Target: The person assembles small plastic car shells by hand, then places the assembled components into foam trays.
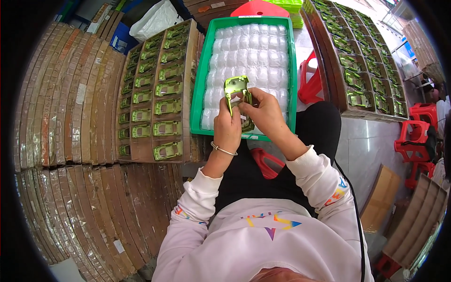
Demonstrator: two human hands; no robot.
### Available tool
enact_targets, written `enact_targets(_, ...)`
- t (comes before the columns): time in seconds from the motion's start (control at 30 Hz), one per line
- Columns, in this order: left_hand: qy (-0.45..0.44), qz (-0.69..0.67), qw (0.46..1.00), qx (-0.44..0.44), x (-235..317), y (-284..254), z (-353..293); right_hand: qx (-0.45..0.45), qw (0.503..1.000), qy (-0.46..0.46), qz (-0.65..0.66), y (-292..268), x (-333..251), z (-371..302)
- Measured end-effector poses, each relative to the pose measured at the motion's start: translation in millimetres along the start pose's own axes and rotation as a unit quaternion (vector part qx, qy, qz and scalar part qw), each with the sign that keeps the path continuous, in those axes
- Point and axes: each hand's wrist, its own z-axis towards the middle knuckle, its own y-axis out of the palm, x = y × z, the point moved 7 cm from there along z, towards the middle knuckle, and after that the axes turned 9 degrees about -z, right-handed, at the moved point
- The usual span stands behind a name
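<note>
Both our left hand (pixel 227 127) and right hand (pixel 268 113) grip green car shell (pixel 236 83) over green tray (pixel 199 96); divided box (pixel 190 70) of similar shells (pixel 167 106) left of tray.

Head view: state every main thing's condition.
Green car shell, held in both hands
Left hand, gripping the shell
Right hand, gripping the shell
Green bin, open, loaded
White packs, lying in rows
Left brown tray, holding more shells
Right brown tray, holding more shells
White sack, crumpled
</note>
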Motion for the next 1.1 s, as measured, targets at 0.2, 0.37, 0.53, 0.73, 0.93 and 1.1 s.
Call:
enact_targets(0.2,0.068,0.009,0.997,0.028,20,-1,-3,-0.001,0.998,-0.001,-0.067,-2,-4,0)
enact_targets(0.37,0.016,-0.026,0.999,0.011,1,3,1,0.034,0.995,-0.008,-0.092,-4,3,0)
enact_targets(0.53,-0.038,-0.072,0.996,-0.021,-24,11,8,0.033,0.993,0.016,-0.113,-7,16,4)
enact_targets(0.73,-0.141,-0.277,0.944,-0.115,-28,15,12,-0.106,0.991,0.085,0.018,-5,19,2)
enact_targets(0.93,-0.178,-0.338,0.896,-0.225,0,19,3,-0.143,0.982,0.099,0.072,-10,0,-4)
enact_targets(1.1,-0.126,-0.286,0.929,-0.199,6,11,2,-0.158,0.966,0.146,0.142,-16,-4,-17)
